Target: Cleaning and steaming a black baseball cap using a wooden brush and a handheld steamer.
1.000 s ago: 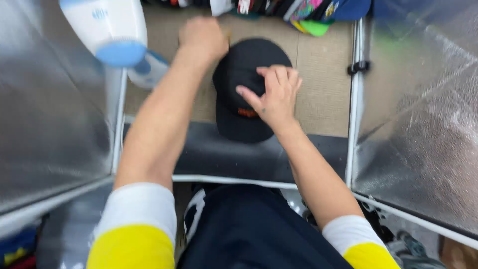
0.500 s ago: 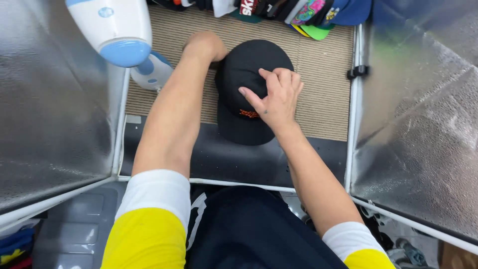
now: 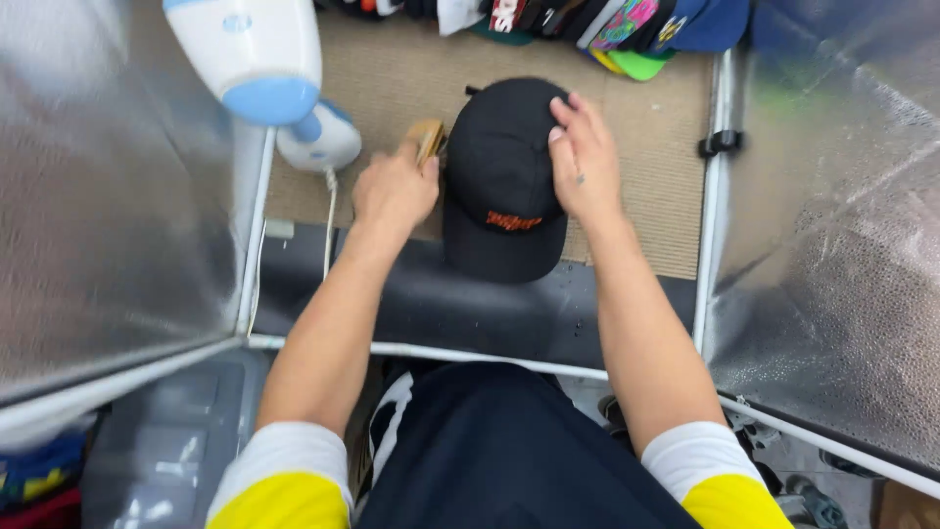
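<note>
Nearest the camera: dark navy lap and two forearms in white sleeves with yellow upper bands, reaching forward over a white tube frame rail [image 3: 470, 353].

Beyond the rail: dark grey padded front strip [image 3: 411, 304] of the desk, then a beige woven mat [image 3: 646, 186] covering the desk top.

Landmark: black fabric baseball cap with an orange embroidered front patch [image 3: 501, 186], lying on the mat, brim toward the camera and overhanging the dark strip, crown away.

Left of the cap: left hand [image 3: 395, 191], fingers closed around a small tan wooden-looking block or brush [image 3: 428, 140], held just beside the cap's left edge; contact with the cap not clear.

On the cap's right side: right hand [image 3: 585, 162], fingers extended and laid flat against the crown, not gripping, fingertips [image 3: 560, 106] near the top of the crown.

Further left of the cap: white and light-blue rounded appliance base [image 3: 318, 140] on the mat with a thin white cord [image 3: 329, 220] running toward the camera; above it, close to the lens, a large white cylinder with a light-blue end [image 3: 255, 59].

Beyond the cap: row of assorted coloured caps [image 3: 627, 24] along the far edge of the mat, among them green, blue and patterned pink.

Either side of the cap, well apart: silver reflective panels, left [image 3: 108, 196] and right [image 3: 832, 245], on white frame tubes with a black clip [image 3: 722, 143] on the right upright.
</note>
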